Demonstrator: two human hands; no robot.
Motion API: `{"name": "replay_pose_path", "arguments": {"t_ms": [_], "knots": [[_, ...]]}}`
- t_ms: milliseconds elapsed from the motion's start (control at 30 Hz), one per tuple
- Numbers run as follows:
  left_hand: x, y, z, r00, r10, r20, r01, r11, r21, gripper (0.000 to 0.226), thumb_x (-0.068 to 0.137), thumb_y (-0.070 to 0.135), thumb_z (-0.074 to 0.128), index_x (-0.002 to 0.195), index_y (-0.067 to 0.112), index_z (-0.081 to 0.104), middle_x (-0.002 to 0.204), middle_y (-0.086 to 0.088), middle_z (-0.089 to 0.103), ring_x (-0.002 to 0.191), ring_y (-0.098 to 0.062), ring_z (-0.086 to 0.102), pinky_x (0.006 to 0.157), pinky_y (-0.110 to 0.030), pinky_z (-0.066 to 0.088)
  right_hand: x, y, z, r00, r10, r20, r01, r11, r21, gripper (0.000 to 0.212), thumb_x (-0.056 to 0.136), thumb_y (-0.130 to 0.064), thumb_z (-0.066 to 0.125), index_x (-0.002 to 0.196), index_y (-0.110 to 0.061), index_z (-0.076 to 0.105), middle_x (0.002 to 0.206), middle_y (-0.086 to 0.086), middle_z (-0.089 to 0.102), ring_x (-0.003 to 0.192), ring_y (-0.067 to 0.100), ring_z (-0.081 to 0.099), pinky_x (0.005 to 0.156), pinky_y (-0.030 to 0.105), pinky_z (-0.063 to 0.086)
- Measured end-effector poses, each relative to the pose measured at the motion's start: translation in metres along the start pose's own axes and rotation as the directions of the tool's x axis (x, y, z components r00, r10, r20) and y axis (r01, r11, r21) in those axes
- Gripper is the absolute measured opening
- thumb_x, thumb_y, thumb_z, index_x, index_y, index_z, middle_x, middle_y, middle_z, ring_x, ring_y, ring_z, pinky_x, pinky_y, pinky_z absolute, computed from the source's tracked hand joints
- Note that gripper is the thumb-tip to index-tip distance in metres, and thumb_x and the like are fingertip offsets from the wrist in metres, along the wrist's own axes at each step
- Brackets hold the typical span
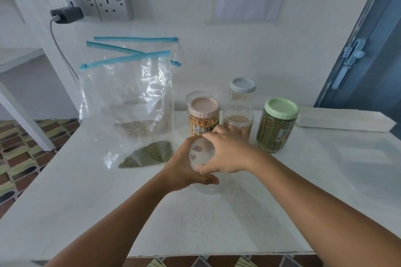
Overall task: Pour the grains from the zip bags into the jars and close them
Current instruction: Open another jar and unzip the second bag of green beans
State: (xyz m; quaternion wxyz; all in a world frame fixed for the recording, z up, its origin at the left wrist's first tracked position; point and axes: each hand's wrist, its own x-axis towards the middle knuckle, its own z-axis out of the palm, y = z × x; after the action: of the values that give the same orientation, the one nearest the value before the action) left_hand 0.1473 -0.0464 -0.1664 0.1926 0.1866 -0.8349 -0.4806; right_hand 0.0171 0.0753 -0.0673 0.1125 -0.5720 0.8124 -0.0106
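At the table's middle, my left hand grips the side of a clear jar. My right hand curls over its white lid from the right. Behind stand a pink-lidded jar of yellow grains, an uncovered jar of tan grains, a green-lidded jar of green beans, a grey-lidded jar and another clear jar, mostly hidden. Three clear zip bags with blue sliders lean against the wall at left; the front one holds green beans.
A white table carries everything; its left edge drops to a patterned floor. A white box lies at the right rear. Wall sockets with a plugged charger hang above the bags. A blue door stands at right.
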Motion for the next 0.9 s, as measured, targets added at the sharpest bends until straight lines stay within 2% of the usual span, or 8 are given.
{"name": "replay_pose_path", "arguments": {"t_ms": [67,133,233,333,500,700,800,900], "knots": [[-0.001,0.0,0.001,1.0,-0.007,-0.012,0.007,1.0,0.003,0.115,0.049,0.043,0.105,0.144,0.041,0.04,0.132,0.016,0.059,0.125,-0.006,0.057,0.106,-0.037,0.051,0.0,0.004,-0.008,0.996,-0.037,0.086,0.036,0.999,0.012,0.106,0.075,-0.076,0.068,0.162,-0.035,0.023,0.16,-0.007,0.027,0.146,0.025,0.021,0.118,0.054,0.022],[-0.001,0.001,0.001,1.0,0.0,-0.005,0.0,1.0,0.005,0.116,0.05,0.043,0.104,0.145,0.04,0.039,0.134,0.014,0.058,0.127,-0.005,0.055,0.106,-0.037,0.051,-0.002,0.006,-0.012,0.989,-0.027,0.144,0.024,0.999,0.022,0.11,0.077,-0.082,0.065,0.164,-0.033,0.019,0.165,-0.007,0.02,0.152,0.025,0.013,0.122,0.054,0.016],[-0.001,-0.002,0.001,1.0,0.007,0.009,-0.007,1.0,0.02,0.117,0.051,0.045,0.104,0.147,0.037,0.037,0.137,0.012,0.057,0.13,-0.006,0.053,0.105,-0.035,0.05,-0.005,0.0,-0.007,0.996,0.012,0.084,-0.009,0.999,-0.038,0.11,0.075,-0.092,0.053,0.161,-0.03,0.026,0.162,0.004,0.028,0.151,0.032,0.02,0.121,0.056,0.018],[-0.002,0.0,0.002,1.0,-0.008,-0.001,0.008,1.0,-0.009,0.115,0.05,0.04,0.105,0.145,0.037,0.04,0.132,0.013,0.06,0.124,-0.006,0.057,0.101,-0.03,0.05,-0.002,-0.003,-0.002,1.0,-0.023,-0.003,0.023,0.999,-0.043,0.1,0.075,-0.08,0.064,0.157,-0.033,0.032,0.153,0.001,0.039,0.142,0.03,0.031,0.113,0.053,0.026],[-0.003,0.002,0.003,1.0,-0.021,0.004,0.02,1.0,0.021,0.115,0.047,0.048,0.103,0.143,0.04,0.041,0.13,0.018,0.055,0.122,0.002,0.053,0.101,-0.024,0.044,0.002,0.008,-0.009,0.989,-0.136,0.065,0.134,0.991,0.021,0.108,0.065,-0.061,0.081,0.158,-0.043,0.029,0.152,-0.009,0.037,0.138,0.021,0.033,0.114,0.05,0.03],[-0.003,0.0,0.005,0.998,-0.057,0.026,0.055,0.996,0.074,0.121,0.043,0.066,0.098,0.145,0.041,0.039,0.134,0.019,0.053,0.127,-0.002,0.052,0.108,-0.032,0.046,0.004,0.019,-0.013,0.952,-0.268,0.145,0.263,0.963,0.048,0.115,0.069,-0.048,0.085,0.162,-0.043,0.018,0.16,-0.014,0.027,0.145,0.018,0.026,0.12,0.048,0.024],[-0.004,0.003,0.005,0.998,-0.049,0.029,0.047,0.997,0.056,0.121,0.045,0.059,0.1,0.148,0.036,0.039,0.136,0.019,0.054,0.127,0.003,0.05,0.103,-0.022,0.044,-0.003,0.021,-0.015,0.964,-0.199,0.178,0.186,0.979,0.083,0.121,0.077,-0.065,0.078,0.164,-0.04,-0.001,0.17,-0.013,0.006,0.157,0.021,0.003,0.127,0.053,0.01],[-0.006,0.004,0.004,0.997,-0.066,0.043,0.065,0.998,0.027,0.119,0.049,0.051,0.101,0.149,0.036,0.037,0.134,0.02,0.052,0.125,0.008,0.051,0.1,-0.018,0.045,-0.009,0.014,-0.012,0.996,-0.052,0.073,0.051,0.999,0.013,0.12,0.071,-0.098,0.049,0.163,-0.029,0.016,0.163,0.0,0.018,0.154,0.031,0.011,0.123,0.055,0.015]]}}
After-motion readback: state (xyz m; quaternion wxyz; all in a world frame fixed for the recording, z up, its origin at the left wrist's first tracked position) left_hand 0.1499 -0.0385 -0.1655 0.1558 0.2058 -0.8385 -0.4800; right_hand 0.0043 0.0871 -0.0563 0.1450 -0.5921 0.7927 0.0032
